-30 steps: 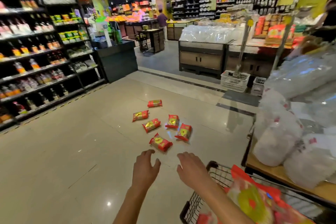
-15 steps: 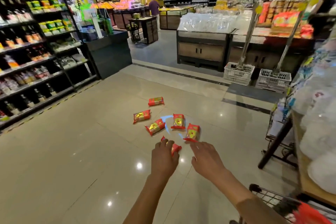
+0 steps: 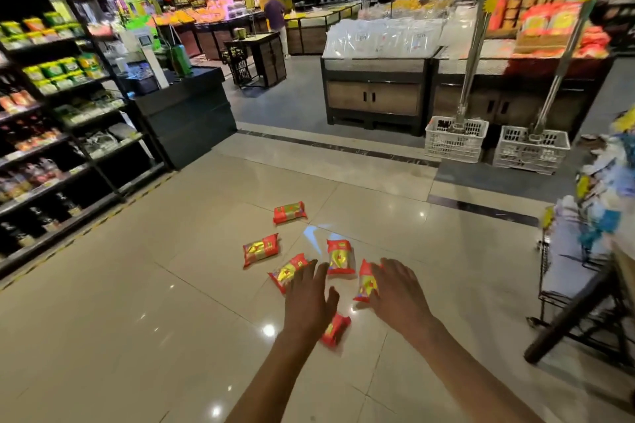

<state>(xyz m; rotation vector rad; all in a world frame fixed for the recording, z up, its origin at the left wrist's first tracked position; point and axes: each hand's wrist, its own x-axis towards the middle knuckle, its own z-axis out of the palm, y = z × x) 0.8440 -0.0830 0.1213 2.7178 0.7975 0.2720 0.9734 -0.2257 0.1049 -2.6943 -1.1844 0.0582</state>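
Floor tiles (image 3: pixel 137 319) carry red packets (image 3: pixel 260 250). Left hand (image 3: pixel 309 299) half hides nearest packet (image 3: pixel 338 328); right hand (image 3: pixel 398 292) overlaps another packet (image 3: pixel 366 283). Both hands spread open, gripping nothing.

Bare floor tile (image 3: pixel 137 319) lies open to the left of the left hand (image 3: pixel 309 299) and behind both wrists. A narrow strip of floor runs forward between the hands, blocked just ahead by the middle packet (image 3: pixel 340 256). The left packet (image 3: pixel 287 273) lies at the left fingertips, the right packet (image 3: pixel 365 283) beside the right hand (image 3: pixel 398 295), and the near packet (image 3: pixel 336 330) under the left palm. Right of the right hand, floor stays open up to a dark rack frame (image 3: pixel 567 314), well apart
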